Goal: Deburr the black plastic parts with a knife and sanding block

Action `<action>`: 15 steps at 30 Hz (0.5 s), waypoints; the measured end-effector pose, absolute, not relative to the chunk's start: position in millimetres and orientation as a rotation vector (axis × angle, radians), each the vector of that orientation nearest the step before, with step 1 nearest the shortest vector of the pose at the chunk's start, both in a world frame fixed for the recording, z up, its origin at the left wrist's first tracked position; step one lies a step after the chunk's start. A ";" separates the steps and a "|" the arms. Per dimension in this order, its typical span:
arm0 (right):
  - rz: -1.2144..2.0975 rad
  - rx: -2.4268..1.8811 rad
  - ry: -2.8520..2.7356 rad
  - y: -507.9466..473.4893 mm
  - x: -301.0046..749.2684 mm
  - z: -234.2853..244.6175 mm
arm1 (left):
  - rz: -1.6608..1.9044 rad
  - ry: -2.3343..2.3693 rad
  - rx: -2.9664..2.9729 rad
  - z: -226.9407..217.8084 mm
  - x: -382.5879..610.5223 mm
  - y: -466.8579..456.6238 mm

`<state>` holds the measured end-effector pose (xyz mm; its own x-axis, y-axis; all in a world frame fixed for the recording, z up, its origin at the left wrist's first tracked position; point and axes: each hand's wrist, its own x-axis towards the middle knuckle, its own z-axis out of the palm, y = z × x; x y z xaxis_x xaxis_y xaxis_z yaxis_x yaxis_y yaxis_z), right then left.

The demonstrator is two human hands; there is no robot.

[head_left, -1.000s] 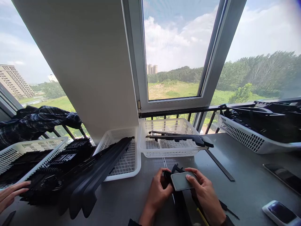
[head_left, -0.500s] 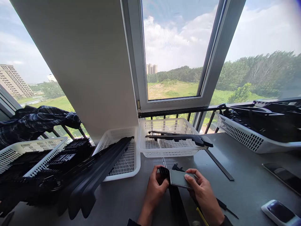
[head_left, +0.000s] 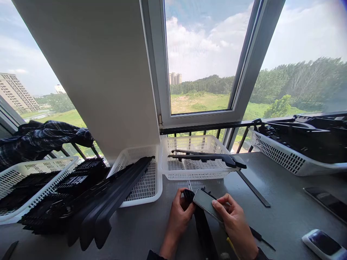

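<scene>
My left hand [head_left: 179, 215] is closed around the upper end of a long black plastic strip [head_left: 203, 231], which slants down toward the bottom edge of the view. Held in my right hand [head_left: 235, 218], between thumb and fingers, is a flat grey rectangular block [head_left: 205, 202] with rounded corners. The block lies tilted over the strip, its left end close to my left fingertips. I cannot tell whether it touches the strip. Under my right hand, a yellow piece [head_left: 231, 245] and a thin black pointed tool [head_left: 261, 238] are partly hidden.
White baskets [head_left: 159, 191] stand along the window side; long black strips [head_left: 127, 184] lean across one. Another basket [head_left: 292, 164] of black parts is at right. A flat metal strip [head_left: 255, 189], a phone [head_left: 326, 202] and a white device [head_left: 324, 243] lie on the table.
The grey block has tilted, its right end dropping lower, as my right hand turned slightly. My left hand keeps its hold on the black plastic strip.
</scene>
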<state>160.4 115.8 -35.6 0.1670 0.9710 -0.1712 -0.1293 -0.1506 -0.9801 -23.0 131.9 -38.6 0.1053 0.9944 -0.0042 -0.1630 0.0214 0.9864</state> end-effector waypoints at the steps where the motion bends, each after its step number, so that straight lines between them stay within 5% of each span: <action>1: 1.232 -1.317 -0.917 115.7 160.4 -35.3 | 1.198 1.019 1.132 -37.8 -22.9 131.8; 15: 1.237 -1.287 -0.974 115.7 161.5 -31.4 | 1.228 0.927 1.031 -43.3 -22.6 135.4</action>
